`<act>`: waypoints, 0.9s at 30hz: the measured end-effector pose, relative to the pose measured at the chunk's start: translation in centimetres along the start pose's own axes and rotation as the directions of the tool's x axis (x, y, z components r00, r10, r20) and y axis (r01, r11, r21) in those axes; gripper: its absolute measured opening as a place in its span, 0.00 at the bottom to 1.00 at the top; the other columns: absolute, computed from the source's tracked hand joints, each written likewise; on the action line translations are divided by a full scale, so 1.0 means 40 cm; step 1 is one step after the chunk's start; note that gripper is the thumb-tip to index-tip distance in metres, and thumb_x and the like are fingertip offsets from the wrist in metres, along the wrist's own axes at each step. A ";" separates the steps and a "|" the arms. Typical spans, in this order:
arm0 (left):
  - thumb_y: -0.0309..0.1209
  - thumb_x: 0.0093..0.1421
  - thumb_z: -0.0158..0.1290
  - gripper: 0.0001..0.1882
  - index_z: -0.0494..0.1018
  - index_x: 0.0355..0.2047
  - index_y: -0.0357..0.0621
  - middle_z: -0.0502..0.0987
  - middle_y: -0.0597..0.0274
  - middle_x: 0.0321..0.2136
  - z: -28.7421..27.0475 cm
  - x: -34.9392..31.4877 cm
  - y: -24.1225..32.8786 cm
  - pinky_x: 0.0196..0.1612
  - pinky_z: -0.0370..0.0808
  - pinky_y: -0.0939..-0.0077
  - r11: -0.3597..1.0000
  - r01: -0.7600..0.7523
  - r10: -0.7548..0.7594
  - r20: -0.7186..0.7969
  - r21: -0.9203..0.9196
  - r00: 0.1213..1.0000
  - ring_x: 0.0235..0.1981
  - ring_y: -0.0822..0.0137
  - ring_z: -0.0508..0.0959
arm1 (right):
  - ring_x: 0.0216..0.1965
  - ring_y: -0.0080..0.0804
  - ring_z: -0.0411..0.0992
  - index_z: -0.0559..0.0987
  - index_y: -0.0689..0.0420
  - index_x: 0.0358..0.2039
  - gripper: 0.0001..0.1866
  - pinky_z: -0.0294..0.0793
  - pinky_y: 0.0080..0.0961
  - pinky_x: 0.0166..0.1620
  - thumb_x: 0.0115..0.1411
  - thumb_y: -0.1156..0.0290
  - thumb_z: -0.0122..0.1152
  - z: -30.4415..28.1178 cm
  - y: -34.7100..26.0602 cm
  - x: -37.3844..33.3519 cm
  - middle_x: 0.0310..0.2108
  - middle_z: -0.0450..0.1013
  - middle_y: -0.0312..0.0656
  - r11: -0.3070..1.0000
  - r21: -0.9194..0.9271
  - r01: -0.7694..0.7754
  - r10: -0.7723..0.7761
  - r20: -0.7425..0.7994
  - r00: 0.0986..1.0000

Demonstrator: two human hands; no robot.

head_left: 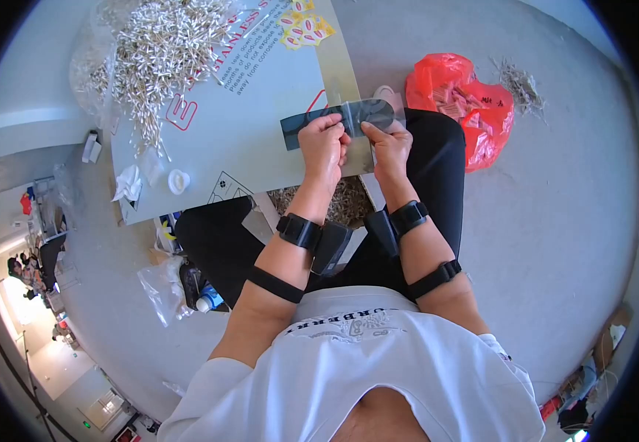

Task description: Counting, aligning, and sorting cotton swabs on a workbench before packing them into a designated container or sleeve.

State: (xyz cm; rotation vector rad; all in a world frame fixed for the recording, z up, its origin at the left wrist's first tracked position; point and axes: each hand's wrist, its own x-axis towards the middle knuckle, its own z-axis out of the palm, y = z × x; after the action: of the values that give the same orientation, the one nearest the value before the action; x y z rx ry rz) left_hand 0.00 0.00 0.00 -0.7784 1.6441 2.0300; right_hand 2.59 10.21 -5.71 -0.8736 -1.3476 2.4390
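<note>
Gripping a dark strip (376, 110) with both hands, over the right edge of a pale board (249, 158), close to the right knee. Closed on it near the middle with left hand (323, 144), with curled fingers and thumb pinched together. Closed on it, too, with right hand (392, 147) — pressing down with the thumb, with the other fingers tucked under.

Flat, thin and shiny, dark blue-grey all along. Straight at the left end, round at the right, with clear plastic (400, 118) showing past the round end. Hard to tell if made of one piece or two.

Marked, on the board, with big red letters (249, 23), partly hidden, and with rows of small black words (257, 66). Marked also with a red sign drawn in lines (181, 112). Topped near the far edge with yellow and white labels (307, 31) with red spots, too small to read.

Heaped at the far left with cotton swabs (165, 59), with a clear bag (87, 77) beside and under them. Dotted near the front left corner with a crumpled white tissue (128, 183) and a small round white cap (179, 182).

Farther right, down on the grey floor (555, 191), next to a red bag (487, 141) — open, full of pink things (456, 102), with dark, crinkled writing.
</note>
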 end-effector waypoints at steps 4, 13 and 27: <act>0.23 0.58 0.50 0.14 0.71 0.45 0.36 0.70 0.63 0.16 0.001 -0.013 0.009 0.11 0.54 0.80 0.994 -0.093 0.092 0.013 0.050 0.996 0.10 0.77 0.62 | 0.26 0.20 0.72 0.81 0.61 0.28 0.06 0.71 0.21 0.32 0.49 0.85 0.65 0.001 0.011 -0.001 0.27 0.78 0.35 0.996 -0.058 0.066 -0.065 0.017 0.998; 0.28 0.58 0.53 0.06 0.74 0.28 0.38 0.67 0.67 0.13 0.008 0.030 0.035 0.11 0.54 0.81 0.992 0.072 -0.086 0.136 0.105 0.987 0.10 0.77 0.62 | 0.23 0.23 0.71 0.79 0.63 0.26 0.08 0.70 0.23 0.27 0.46 0.79 0.70 0.003 -0.001 0.005 0.25 0.77 0.37 0.997 -0.060 -0.042 0.040 -0.027 0.999; 0.33 0.52 0.54 0.12 0.72 0.34 0.39 0.79 0.45 0.26 0.026 0.016 0.000 0.35 0.77 0.52 0.258 -0.324 0.523 0.150 0.910 0.839 0.30 0.44 0.80 | 0.31 0.26 0.75 0.79 0.63 0.35 0.16 0.74 0.24 0.36 0.44 0.79 0.70 -0.010 0.002 0.012 0.32 0.77 0.37 0.990 -0.140 -0.020 0.033 0.094 0.995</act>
State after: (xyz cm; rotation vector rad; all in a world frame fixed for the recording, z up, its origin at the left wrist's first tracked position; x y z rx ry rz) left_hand -0.65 0.98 -0.25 -0.0454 2.8872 0.8494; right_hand 2.45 10.66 -6.15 -0.8195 -1.5656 2.4600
